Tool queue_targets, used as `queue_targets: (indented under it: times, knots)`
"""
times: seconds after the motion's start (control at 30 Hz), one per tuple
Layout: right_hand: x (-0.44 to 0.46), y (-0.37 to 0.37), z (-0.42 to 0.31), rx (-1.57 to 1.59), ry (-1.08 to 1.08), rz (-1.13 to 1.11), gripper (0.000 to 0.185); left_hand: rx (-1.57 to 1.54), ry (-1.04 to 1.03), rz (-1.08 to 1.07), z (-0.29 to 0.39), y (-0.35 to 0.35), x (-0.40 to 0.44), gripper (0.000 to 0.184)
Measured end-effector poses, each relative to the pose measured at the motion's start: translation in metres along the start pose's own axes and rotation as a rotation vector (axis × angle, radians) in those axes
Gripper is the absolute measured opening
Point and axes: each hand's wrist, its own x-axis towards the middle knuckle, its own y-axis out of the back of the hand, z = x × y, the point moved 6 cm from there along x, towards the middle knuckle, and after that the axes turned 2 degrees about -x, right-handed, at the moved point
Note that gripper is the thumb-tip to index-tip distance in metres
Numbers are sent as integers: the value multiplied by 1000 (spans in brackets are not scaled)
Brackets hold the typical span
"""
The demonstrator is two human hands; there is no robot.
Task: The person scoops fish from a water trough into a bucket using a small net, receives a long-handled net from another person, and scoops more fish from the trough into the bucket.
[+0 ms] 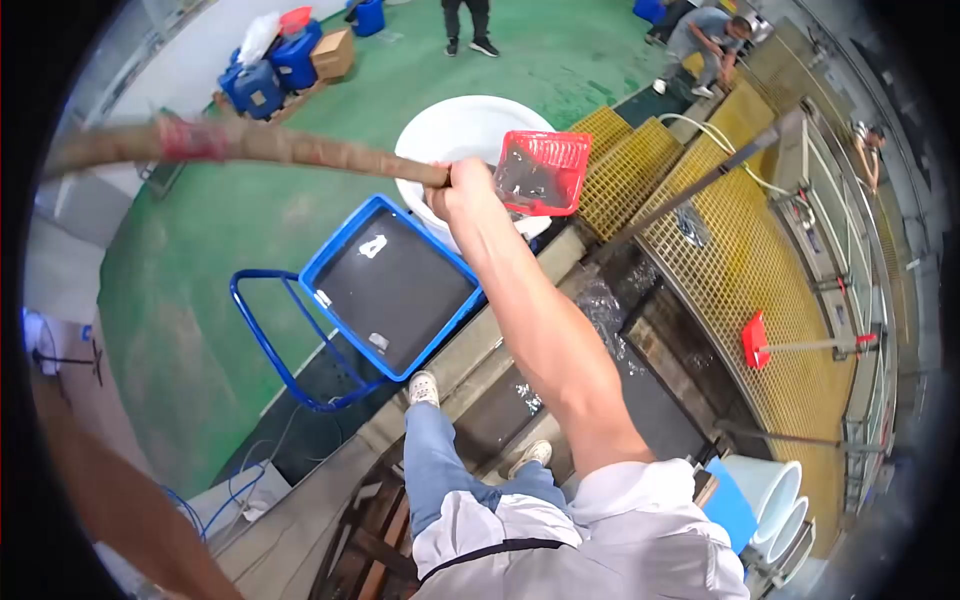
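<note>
My right hand (463, 190) is wrapped round a long wooden pole (310, 150) that has a reddish band near its far left part. Just past the hand is a red plastic scoop (570, 175) with dark grey, wet-looking material in it, seemingly on the end of the pole. The scoop sits over the edge of a large round white tub (420, 125). Below and left of the tub is a blue tray (340, 238) filled with dark grey material. My left forearm (140, 510) is blurred at the lower left, and its hand is out of sight.
A blue trolley handle (262, 350) projects left of the tray. Yellow grating (740, 230) covers the right side, with another red scoop (755, 340) on it. Dark wet channels (650, 380) lie by my feet. A person crouches (705, 45) at the back right; another person's legs (468, 20) stand behind.
</note>
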Motion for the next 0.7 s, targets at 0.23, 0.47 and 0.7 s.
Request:
queue_targets:
  times: [0.23, 0.47, 0.7]
  knots:
    - [57, 55, 56, -565, 124, 82, 33, -203, 172, 603, -111, 210, -96, 31]
    - [41, 114, 27, -911, 244, 17, 16, -582, 408, 1290, -211, 317, -297, 35]
    - [-10, 193, -96, -369, 326, 51, 28, -543, 527, 1124, -217, 288, -330, 34]
